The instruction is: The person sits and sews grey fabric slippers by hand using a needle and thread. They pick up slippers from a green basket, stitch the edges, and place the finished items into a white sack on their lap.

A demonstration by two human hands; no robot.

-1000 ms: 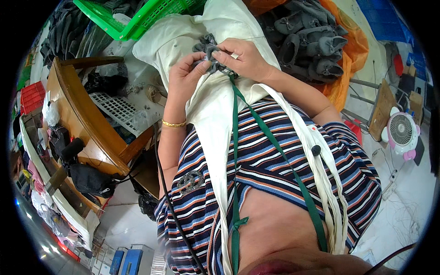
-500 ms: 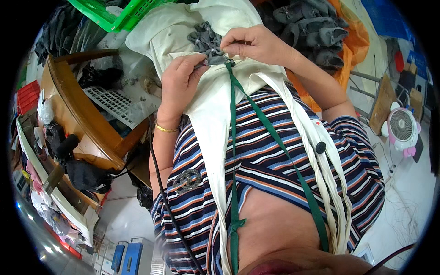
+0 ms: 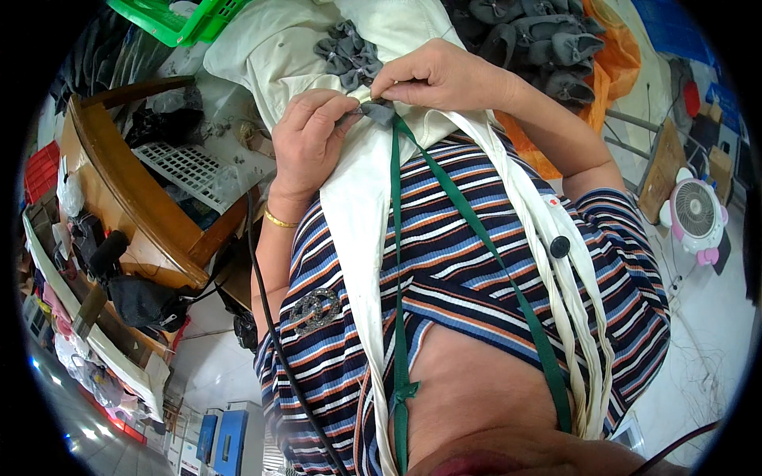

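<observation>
My left hand [image 3: 313, 139] is closed, its thumb and fingers pinching a small folded piece of grey cloth [image 3: 378, 113] over my lap. Right beside it, my right hand [image 3: 444, 78] is closed in a pinch at the cloth's upper edge. What lies between those fingertips is too small to make out. Several gathered grey cloth bows [image 3: 348, 54] rest on the white apron [image 3: 262, 51] just beyond my hands. A green neck strap [image 3: 460, 194] runs down to the spot below the held cloth.
Grey slipper-like cloth pieces [image 3: 548, 36] are heaped at the upper right by orange sheeting [image 3: 619, 51]. A green plastic basket [image 3: 186, 32] stands at the upper left, above a wooden chair frame [image 3: 119, 190]. A pink-and-white fan [image 3: 698, 210] is far right.
The grey bows now lie apart from my fingers, farther up the apron. More of the held grey cloth shows between my hands, which stay close together.
</observation>
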